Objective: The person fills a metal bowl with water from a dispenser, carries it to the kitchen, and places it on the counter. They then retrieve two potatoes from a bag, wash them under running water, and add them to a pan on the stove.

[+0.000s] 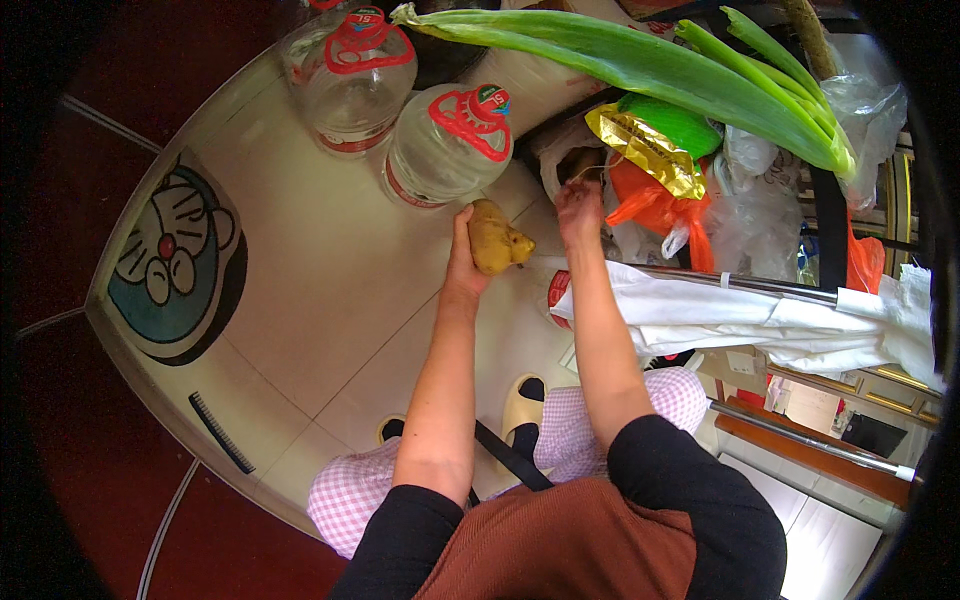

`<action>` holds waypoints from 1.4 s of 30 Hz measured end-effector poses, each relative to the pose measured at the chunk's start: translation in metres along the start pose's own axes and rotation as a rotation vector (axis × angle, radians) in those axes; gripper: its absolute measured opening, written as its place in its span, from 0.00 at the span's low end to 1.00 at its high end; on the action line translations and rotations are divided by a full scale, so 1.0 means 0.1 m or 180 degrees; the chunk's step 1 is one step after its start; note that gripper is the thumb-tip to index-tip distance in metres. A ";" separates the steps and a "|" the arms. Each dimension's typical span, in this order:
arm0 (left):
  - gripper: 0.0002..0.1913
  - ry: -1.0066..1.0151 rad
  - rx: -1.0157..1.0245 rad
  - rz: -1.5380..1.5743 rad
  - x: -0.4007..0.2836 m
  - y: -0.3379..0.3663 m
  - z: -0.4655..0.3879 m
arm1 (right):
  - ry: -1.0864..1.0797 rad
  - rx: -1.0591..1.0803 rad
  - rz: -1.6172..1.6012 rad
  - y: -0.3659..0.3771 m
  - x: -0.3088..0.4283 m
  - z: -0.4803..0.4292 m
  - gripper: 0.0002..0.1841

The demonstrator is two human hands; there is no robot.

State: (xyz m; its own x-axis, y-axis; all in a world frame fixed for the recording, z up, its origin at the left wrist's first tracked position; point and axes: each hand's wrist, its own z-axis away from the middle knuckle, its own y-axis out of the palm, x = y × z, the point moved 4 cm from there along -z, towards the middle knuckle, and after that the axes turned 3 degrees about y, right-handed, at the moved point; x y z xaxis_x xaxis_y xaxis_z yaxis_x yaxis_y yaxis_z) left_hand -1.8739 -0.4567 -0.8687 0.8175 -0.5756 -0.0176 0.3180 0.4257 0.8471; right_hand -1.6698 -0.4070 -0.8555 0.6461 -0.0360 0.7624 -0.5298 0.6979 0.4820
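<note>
My left hand (466,262) is closed around a knobby, yellow-brown potato (491,234), held over the tiled floor. A smaller lump sticks out from the potato's right side. To the right, my right hand (580,210) reaches up to the mouth of a whitish plastic bag (551,166). Something brown and rounded (583,160) shows inside that bag, just beyond my fingers. The fingertips are partly hidden there, so whether they grip anything is unclear. Beside this hand lie an orange-red plastic bag (652,196) and a gold foil packet (649,146).
Two large clear bottles with red handles, one left (360,90) and one nearer (450,142), stand beyond my left hand. A long green onion (622,56) lies across the bags. White cloth (720,315) hangs on a metal rail. A comb (221,433) lies on the floor.
</note>
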 end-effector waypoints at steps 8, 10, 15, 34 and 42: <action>0.28 0.0110 0.0108 -0.0094 0.05 0.04 -0.01 | -0.1505 -0.0607 0.6896 -0.60 0.00 -1.53 0.15; 0.28 0.0125 0.0082 -0.0165 0.03 0.05 0.01 | -0.1887 -0.0201 0.7387 -0.83 -0.07 -1.64 0.21; 0.28 0.0209 -0.0069 -0.0305 0.00 0.04 0.06 | -0.2572 0.0778 0.7949 -1.10 -0.06 -1.81 0.26; 0.27 0.0262 -0.0176 -0.0227 -0.01 0.00 0.03 | -0.1170 0.0591 0.8684 -0.56 0.01 -1.16 0.25; 0.28 0.0326 -0.0274 -0.0184 -0.04 -0.08 0.04 | -0.2350 0.0479 0.7945 -0.55 -0.03 -1.51 0.19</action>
State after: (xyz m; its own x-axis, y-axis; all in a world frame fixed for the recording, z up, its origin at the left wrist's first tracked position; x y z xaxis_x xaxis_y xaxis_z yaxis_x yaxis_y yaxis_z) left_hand -1.8813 -0.4608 -0.8729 0.8401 -0.5284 -0.1229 0.4024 0.4549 0.7944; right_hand -1.5595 -0.3371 -0.9496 -0.9300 0.1732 -0.3243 0.3031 -0.1381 -0.9429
